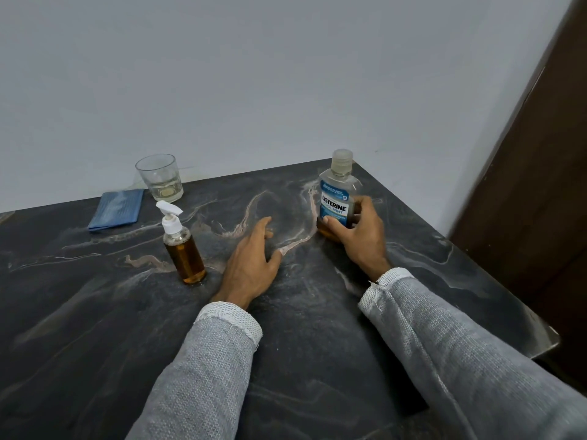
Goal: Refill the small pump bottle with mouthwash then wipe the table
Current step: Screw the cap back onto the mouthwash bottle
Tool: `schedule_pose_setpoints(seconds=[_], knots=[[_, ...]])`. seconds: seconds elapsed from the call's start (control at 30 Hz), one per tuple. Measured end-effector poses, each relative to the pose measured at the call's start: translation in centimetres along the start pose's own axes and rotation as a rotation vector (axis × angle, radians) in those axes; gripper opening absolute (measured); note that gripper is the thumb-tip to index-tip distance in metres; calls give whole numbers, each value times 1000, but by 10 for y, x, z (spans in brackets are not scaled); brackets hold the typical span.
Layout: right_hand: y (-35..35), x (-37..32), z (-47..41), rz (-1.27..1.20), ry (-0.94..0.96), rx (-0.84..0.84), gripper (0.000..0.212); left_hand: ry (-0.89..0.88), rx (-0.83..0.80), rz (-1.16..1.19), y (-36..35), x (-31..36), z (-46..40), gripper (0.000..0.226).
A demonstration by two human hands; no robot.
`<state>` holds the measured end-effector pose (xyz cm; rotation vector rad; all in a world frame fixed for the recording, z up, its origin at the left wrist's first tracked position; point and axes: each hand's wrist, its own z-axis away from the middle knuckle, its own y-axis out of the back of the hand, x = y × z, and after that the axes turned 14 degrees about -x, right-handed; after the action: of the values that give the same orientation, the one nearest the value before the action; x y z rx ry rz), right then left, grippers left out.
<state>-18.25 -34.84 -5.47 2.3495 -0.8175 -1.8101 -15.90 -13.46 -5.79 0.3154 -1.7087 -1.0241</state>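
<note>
left hand (251, 265): flat on table (95, 328), fingers loose, spread
right hand (357, 236): fingers wrapped round mouthwash bottle (336, 192)
pump bottle (182, 249): upright, left of both

I see a dark charcoal table (95, 312) veined with pale pink and grey swirls. The pump bottle (185, 254) is clear, its liquid amber, its pump white. The mouthwash bottle (338, 188) is clear too, with a blue-and-white label in black lettering and a thin amber layer at its base. The folded cloth (117, 209) is blue. My sleeves (203, 369) are light grey knit with whitish mesh cuffs. The wall (254, 74) is pale grey-blue.
</note>
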Motion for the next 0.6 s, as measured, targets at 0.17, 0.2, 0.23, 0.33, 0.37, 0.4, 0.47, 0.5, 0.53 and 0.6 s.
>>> schedule_pose_setpoints(seconds=[0.17,0.2,0.23,0.33,0.37,0.4,0.47,0.5,0.53,0.6], knots=[[15,11,-13,29,-28,73,48,11,-44,-28,-2,0,0,70],[17,13,-15,34,-32,82,48,11,-44,-31,-2,0,0,70],[19,15,-17,39,-36,89,48,11,-43,-35,-2,0,1,70],[21,20,-22,43,-41,111,49,13,-44,-41,-2,1,1,70],[22,22,-22,47,-43,118,49,14,-44,-42,-2,0,1,70],[22,23,-23,48,-45,123,49,14,-45,-44,-2,1,1,70],[21,25,-24,50,-47,125,49,14,-46,-47,-2,1,1,70],[21,25,-24,56,-46,127,49,15,-46,-46,-2,1,1,70],[21,25,-24,59,-45,128,49,15,-45,-46,-2,1,2,70],[21,25,-24,54,-44,128,49,12,-42,-50,-2,1,2,70]])
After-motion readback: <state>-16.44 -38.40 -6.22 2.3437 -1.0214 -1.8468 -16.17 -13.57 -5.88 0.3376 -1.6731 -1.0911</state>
